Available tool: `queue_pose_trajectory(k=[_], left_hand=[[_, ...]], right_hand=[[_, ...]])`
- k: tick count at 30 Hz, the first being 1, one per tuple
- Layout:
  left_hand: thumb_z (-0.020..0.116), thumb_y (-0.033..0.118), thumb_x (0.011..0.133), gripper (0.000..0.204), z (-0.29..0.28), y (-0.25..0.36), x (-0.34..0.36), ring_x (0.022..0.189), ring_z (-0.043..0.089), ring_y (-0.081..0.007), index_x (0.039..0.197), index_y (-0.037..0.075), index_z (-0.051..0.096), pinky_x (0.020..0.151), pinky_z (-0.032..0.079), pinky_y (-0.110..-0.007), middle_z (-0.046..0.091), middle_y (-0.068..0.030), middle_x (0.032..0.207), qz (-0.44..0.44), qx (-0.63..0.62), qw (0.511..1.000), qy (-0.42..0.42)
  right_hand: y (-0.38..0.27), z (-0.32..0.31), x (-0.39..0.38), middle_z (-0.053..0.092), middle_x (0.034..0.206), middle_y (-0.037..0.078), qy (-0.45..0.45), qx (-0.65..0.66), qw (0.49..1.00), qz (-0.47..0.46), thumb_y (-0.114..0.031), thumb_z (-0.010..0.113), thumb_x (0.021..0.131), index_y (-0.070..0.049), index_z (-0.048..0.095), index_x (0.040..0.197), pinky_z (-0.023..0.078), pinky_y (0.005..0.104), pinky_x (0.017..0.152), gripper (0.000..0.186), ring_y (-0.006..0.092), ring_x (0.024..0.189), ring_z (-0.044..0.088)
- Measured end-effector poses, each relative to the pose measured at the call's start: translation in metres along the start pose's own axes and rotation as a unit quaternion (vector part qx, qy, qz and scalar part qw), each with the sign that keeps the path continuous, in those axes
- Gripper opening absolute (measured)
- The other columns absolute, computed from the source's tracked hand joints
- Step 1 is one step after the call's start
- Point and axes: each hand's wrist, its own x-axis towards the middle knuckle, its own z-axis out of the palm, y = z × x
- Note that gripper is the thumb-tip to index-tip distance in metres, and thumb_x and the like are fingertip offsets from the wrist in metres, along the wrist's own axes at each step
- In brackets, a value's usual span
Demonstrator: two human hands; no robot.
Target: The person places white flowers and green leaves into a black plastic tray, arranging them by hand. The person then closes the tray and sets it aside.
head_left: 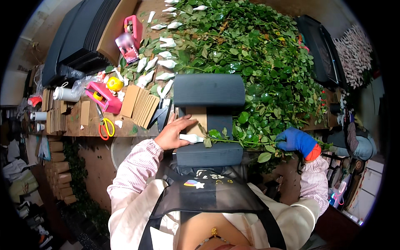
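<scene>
A single rose (192,138) lies across a dark corrugated sheet (220,121), its bud in a white net sleeve pointing left, its leafy green stem running right. My left hand (177,129) is bare; its fingers lie spread on a brown cardboard strip (202,116) on the sheet. The bud sits between its thumb and fingers, and I see no firm grip on it. My right hand (295,141), in a blue glove, is closed around the lower stem at the table's right front. The sheet's far flap (209,91) and near flap (209,155) are raised.
Many leafy rose stems (250,54) with white-sleeved buds cover the table's far and right side. At left are cardboard strips (139,106), a pink tape dispenser (104,98), yellow-handled scissors (106,128), a black stapler-like tool (161,114) and stacked dark sheets (85,39).
</scene>
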Motion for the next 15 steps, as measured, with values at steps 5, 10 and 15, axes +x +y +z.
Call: queue_pose_trajectory(k=[5, 10, 15], left_hand=[[0.087, 0.036, 0.088, 0.048, -0.007, 0.011, 0.003, 0.156, 0.039, -0.0377, 0.133, 0.021, 0.077, 0.128, 0.009, -0.07, 0.059, -0.0092, 0.153, 0.033, 0.0, 0.999, -0.022], [0.086, 0.031, 0.088, 0.027, 0.003, 0.013, 0.009, 0.152, 0.041, -0.039, 0.111, 0.017, 0.084, 0.124, 0.021, -0.073, 0.06, -0.0105, 0.144, 0.059, 0.052, 0.997, 0.009], [0.088, 0.03, 0.085, 0.028, -0.001, 0.018, 0.008, 0.148, 0.044, -0.0424, 0.108, 0.014, 0.085, 0.12, 0.029, -0.07, 0.059, -0.0128, 0.143, 0.061, 0.075, 0.995, 0.009]], right_hand=[[-0.009, -0.004, 0.025, 0.077, 0.117, 0.019, 0.021, -0.078, 0.997, 0.01, -0.047, 0.065, 0.086, -0.015, 0.078, 0.125, 0.058, 0.0482, 0.099, 0.052, 0.0387, 0.107, 0.074], [0.018, 0.026, 0.065, 0.077, 0.115, 0.019, 0.104, -0.056, 0.993, -0.01, -0.048, 0.067, 0.088, -0.02, 0.078, 0.126, 0.057, 0.0506, 0.098, 0.048, 0.0413, 0.107, 0.073], [0.046, -0.002, 0.071, 0.078, 0.109, 0.017, 0.194, 0.031, 0.98, 0.018, -0.044, 0.066, 0.094, -0.02, 0.078, 0.118, 0.058, 0.0511, 0.091, 0.036, 0.0399, 0.101, 0.073]])
